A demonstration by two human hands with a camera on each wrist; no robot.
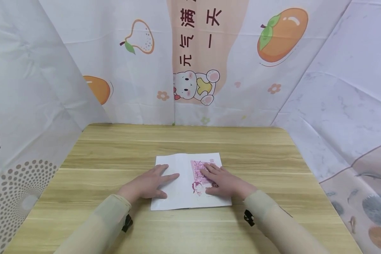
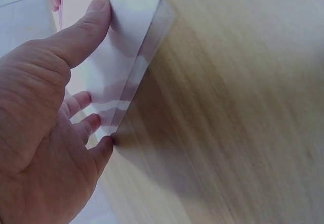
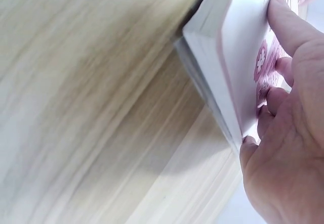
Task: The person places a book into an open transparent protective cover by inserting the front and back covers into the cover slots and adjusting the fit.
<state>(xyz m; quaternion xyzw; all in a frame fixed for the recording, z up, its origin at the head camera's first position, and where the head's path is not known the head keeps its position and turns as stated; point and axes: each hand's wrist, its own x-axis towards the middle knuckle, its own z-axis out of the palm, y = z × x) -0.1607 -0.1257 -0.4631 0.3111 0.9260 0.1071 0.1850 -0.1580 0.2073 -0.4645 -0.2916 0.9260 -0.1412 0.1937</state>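
Observation:
An opened book (image 1: 184,195) lies on the wooden table, its left side plain white and its right page printed in pink with characters and a cartoon figure. My left hand (image 1: 150,183) rests on the white left side with fingers spread. In the left wrist view, a clear cover edge (image 2: 147,47) sticks out past the white sheet beside the thumb. My right hand (image 1: 223,181) lies on the pink-printed page, fingers spread over the print. The right wrist view shows a thick stack of pages (image 3: 207,57) under that hand.
The wooden table (image 1: 184,233) reaches out on all sides of the book. A white curtain (image 1: 114,70) with fruit drawings hangs behind its far edge, and patterned cloths (image 1: 346,106) hang at the left and right. Black straps (image 1: 249,218) sit under both wrists.

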